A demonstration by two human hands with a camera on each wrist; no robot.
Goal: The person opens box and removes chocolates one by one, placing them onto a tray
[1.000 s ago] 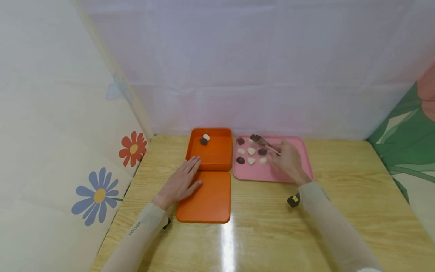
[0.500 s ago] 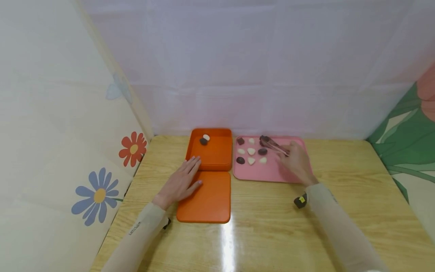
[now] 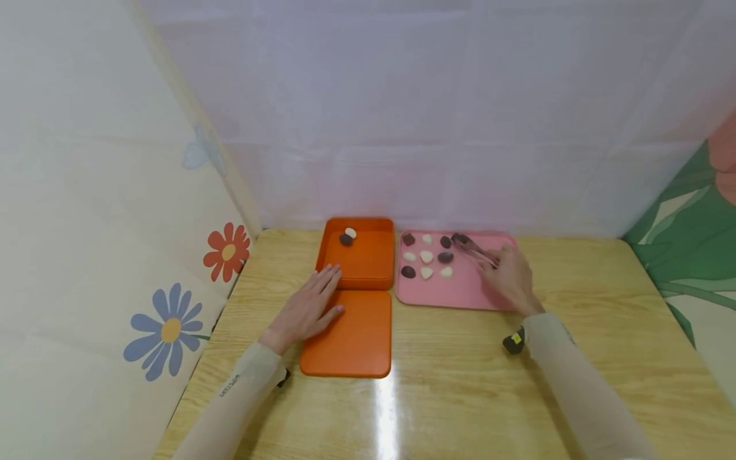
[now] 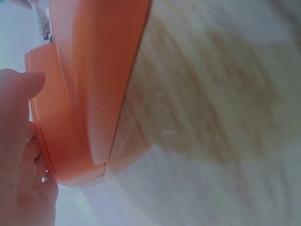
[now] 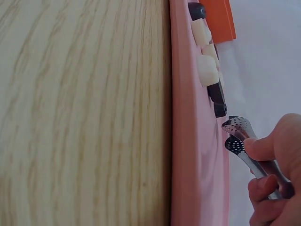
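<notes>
My right hand (image 3: 508,276) grips a pair of metal tongs (image 3: 482,252) with perforated ends, over the right half of a pink tray (image 3: 443,295). Something dark shows at the tong tips; whether it is held there I cannot tell. Left of the tips, several dark and white chocolate-like pieces lie in rows, among them a dark oval piece (image 3: 445,257) and a white heart-shaped piece (image 3: 426,256). My left hand (image 3: 305,311) rests with straight fingers on the near left corner of an orange box (image 3: 368,268), thumb over the flat orange lid (image 3: 351,348).
Inside the box, a white piece (image 3: 351,233) and a dark piece (image 3: 345,240) touch near the back left. The box stands left of the tray, with the lid in front of it. All stand on a wooden table (image 3: 448,396) against a cloth-covered wall (image 3: 368,128).
My right hand has moved the tongs rightwards along the tray's back, uncovering a white piece and a dark piece in the back row. My left hand stays on the box.
</notes>
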